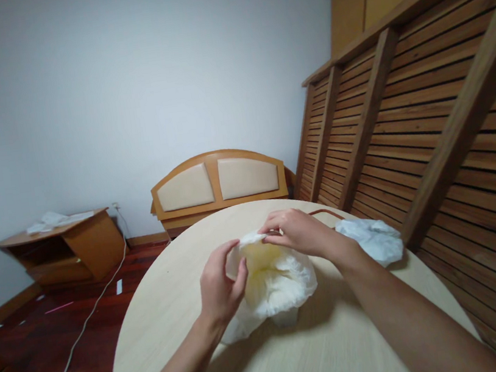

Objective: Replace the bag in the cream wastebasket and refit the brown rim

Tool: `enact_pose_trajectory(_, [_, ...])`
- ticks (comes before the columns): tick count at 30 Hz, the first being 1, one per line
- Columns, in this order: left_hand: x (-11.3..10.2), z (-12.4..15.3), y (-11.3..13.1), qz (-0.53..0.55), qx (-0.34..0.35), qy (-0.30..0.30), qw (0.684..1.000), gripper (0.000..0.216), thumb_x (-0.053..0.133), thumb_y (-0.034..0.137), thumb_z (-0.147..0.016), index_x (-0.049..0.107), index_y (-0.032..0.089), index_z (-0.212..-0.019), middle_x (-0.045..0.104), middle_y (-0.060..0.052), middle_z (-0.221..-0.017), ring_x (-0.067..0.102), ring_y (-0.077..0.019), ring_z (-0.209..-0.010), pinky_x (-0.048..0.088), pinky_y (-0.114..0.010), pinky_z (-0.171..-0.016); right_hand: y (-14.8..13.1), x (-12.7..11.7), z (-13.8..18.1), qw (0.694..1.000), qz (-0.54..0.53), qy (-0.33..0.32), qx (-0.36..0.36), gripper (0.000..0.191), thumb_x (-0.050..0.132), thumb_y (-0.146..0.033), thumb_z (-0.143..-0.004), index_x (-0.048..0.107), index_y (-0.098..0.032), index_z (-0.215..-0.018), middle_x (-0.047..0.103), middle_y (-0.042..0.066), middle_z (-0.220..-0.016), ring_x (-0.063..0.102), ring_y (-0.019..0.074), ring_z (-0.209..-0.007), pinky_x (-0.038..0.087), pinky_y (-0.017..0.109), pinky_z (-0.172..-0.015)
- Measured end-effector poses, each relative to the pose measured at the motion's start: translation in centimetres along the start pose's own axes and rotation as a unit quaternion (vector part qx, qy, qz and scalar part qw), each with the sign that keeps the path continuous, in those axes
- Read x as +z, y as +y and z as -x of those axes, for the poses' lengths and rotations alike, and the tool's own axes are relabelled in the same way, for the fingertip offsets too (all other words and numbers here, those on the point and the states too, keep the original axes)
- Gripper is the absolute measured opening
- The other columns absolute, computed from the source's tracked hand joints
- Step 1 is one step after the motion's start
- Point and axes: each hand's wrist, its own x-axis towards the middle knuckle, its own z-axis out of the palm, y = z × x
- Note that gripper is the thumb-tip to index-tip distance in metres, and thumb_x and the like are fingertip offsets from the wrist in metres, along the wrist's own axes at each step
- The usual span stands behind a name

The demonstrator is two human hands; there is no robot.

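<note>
A crumpled white plastic bag [277, 289] with something pale yellow inside rests on the round light wooden table [326, 347]. My left hand [218, 285] pinches the bag's left edge with closed fingers. My right hand [298, 232] grips the bag's top edge from the far side, fingers closed on the plastic. The bag's mouth is held apart between both hands.
A second crumpled white bag [373, 238] lies on the table to the right. Wooden slatted bed frames [428, 123] lean against the right wall. A headboard [219, 184] stands beyond the table, a low wooden cabinet [69, 245] at left, and a white cable [86, 319] crosses the floor.
</note>
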Motion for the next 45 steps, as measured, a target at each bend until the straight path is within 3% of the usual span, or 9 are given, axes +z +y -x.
enact_pose_trajectory(3, [0.7,0.1,-1.0,0.059,-0.088,-0.036,0.994,0.030,0.056,0.019,-0.086,0.061,0.018,-0.115,0.073,-0.008,-0.107,0.070,-0.0213,-0.094,0.058,-0.035,-0.084,-0.1,0.1,-0.1,1.000,-0.005,0.000,-0.008,0.015,0.071,-0.023,-0.089,0.078,-0.018,-0.101,0.076,0.006,-0.095,0.067,0.0178,-0.088,0.046,0.026,-0.078])
enact_pose_trajectory(6, [1.2,0.1,-1.4,0.106,-0.116,-0.069,0.985,0.033,0.052,0.014,-0.082,0.064,0.017,-0.113,0.074,-0.007,-0.103,0.070,-0.0203,-0.090,0.058,-0.033,-0.081,0.1,0.4,-0.1,1.000,-0.013,-0.003,-0.026,0.016,0.070,-0.023,-0.090,0.078,-0.019,-0.103,0.076,0.006,-0.096,0.068,0.0172,-0.088,0.046,0.026,-0.078])
enact_pose_trajectory(14, [0.3,0.1,0.0,0.084,-0.040,-0.036,0.995,0.031,0.059,0.029,-0.089,0.062,0.019,-0.117,0.063,-0.012,-0.124,0.060,-0.0250,-0.116,0.053,-0.038,-0.094,0.7,1.0,-0.3,0.997,-0.002,-0.005,-0.074,0.015,0.070,-0.020,-0.090,0.078,-0.020,-0.103,0.074,0.006,-0.095,0.066,0.0160,-0.083,0.046,0.025,-0.074])
enact_pose_trajectory(20, [0.0,0.0,0.6,0.086,-0.053,-0.045,0.994,0.020,0.056,0.022,-0.093,0.068,0.021,-0.109,0.067,-0.007,-0.105,0.064,-0.0195,-0.099,0.053,-0.031,-0.085,0.6,1.2,-0.4,0.996,-0.023,0.000,-0.090,0.014,0.069,-0.018,-0.090,0.078,-0.019,-0.101,0.074,0.006,-0.093,0.067,0.0164,-0.084,0.047,0.026,-0.075])
enact_pose_trajectory(27, [0.2,-0.1,-0.1,0.095,-0.076,-0.046,0.992,0.018,0.056,0.017,-0.090,0.068,0.021,-0.103,0.066,-0.005,-0.101,0.062,-0.0174,-0.093,0.052,-0.024,-0.071,0.2,1.0,-0.3,0.999,-0.037,0.021,-0.034,0.014,0.068,-0.024,-0.091,0.076,-0.017,-0.101,0.075,0.007,-0.096,0.067,0.0184,-0.088,0.049,0.030,-0.080])
enact_pose_trajectory(31, [0.0,-0.3,-0.1,0.082,-0.095,-0.041,0.991,0.017,0.057,0.017,-0.087,0.067,0.021,-0.100,0.066,-0.004,-0.097,0.062,-0.0168,-0.089,0.051,-0.021,-0.064,0.2,1.1,0.0,0.998,-0.049,0.033,-0.009,0.049,0.074,-0.031,-0.085,0.060,-0.018,-0.131,0.070,0.009,-0.115,0.066,0.0188,-0.092,0.050,0.032,-0.084])
enact_pose_trajectory(34, [-0.1,-0.4,-0.3,0.071,-0.120,-0.032,0.990,0.016,0.056,0.019,-0.086,0.066,0.020,-0.098,0.065,-0.004,-0.096,0.061,-0.0163,-0.084,0.049,-0.020,-0.057,0.1,1.1,0.4,0.999,-0.044,0.025,0.018,0.066,0.080,-0.033,-0.078,0.051,-0.017,-0.135,0.065,0.012,-0.123,0.065,0.0208,-0.097,0.050,0.034,-0.087])
enact_pose_trajectory(40, [-0.1,-0.4,-1.2,0.044,-0.155,-0.017,0.987,0.015,0.055,0.020,-0.084,0.064,0.020,-0.096,0.065,-0.003,-0.094,0.060,-0.0159,-0.077,0.049,-0.022,-0.057,-0.1,1.1,0.7,0.995,-0.021,-0.029,0.092,0.039,0.071,-0.025,-0.085,0.054,-0.016,-0.119,0.071,0.009,-0.105,0.067,0.0202,-0.088,0.047,0.029,-0.075])
enact_pose_trajectory(45, [-0.2,-0.4,-1.1,0.031,-0.152,-0.023,0.988,0.019,0.056,0.019,-0.083,0.063,0.021,-0.100,0.065,-0.004,-0.099,0.061,-0.0178,-0.083,0.052,-0.028,-0.067,0.1,1.2,0.3,0.997,0.006,-0.016,0.074,0.015,0.065,-0.016,-0.087,0.062,-0.017,-0.102,0.072,0.006,-0.098,0.066,0.0178,-0.084,0.043,0.026,-0.072])
